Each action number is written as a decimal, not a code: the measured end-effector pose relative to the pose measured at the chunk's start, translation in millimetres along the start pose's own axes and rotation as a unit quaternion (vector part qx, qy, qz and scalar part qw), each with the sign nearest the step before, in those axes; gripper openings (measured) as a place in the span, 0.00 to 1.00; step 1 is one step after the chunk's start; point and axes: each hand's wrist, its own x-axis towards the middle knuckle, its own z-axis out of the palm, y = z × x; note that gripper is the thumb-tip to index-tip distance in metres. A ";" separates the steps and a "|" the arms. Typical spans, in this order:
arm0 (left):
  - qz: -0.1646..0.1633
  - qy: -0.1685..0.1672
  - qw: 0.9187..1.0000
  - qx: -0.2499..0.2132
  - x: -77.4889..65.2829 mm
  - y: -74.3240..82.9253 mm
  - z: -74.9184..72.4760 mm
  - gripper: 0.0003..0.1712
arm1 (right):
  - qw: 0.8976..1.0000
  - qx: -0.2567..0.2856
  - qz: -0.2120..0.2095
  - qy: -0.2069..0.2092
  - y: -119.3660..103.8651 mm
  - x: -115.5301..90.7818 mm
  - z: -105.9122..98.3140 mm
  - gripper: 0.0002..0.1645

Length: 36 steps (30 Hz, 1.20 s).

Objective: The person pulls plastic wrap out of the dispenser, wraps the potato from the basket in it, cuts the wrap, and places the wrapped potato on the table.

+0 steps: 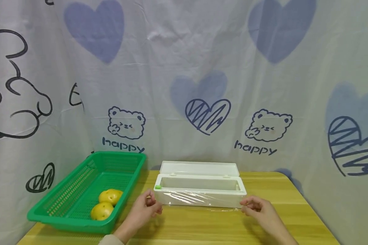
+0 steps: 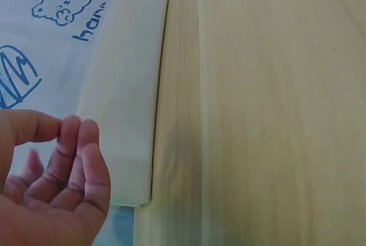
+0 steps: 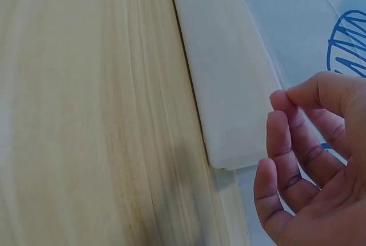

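Observation:
A white cling film dispenser (image 1: 243, 193) stands on the table with its long lid (image 1: 199, 168) raised at the back. A small green slider (image 1: 158, 187) sits at its left end. Clear cling film (image 1: 199, 198) stretches across the front of the dispenser. My left hand (image 1: 144, 207) pinches the film's left end between thumb and fingertips; my right hand (image 1: 259, 211) pinches the right end the same way. In the wrist views the film hardly shows at the left fingertips (image 2: 70, 121) and right fingertips (image 3: 278, 100).
At the left, a green plastic basket (image 1: 70, 223) holds two potatoes (image 1: 110, 196). The wooden table (image 1: 199, 228) extends in front and to the right of the dispenser. A pale curtain (image 1: 159, 85) with printed hearts and bears hangs behind.

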 end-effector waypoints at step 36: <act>0.097 0.118 0.966 0.210 19.3 30.2 1.4 0.09 | 0.993 -0.093 -0.019 0.066 -30.4 12.9 -6.7 0.10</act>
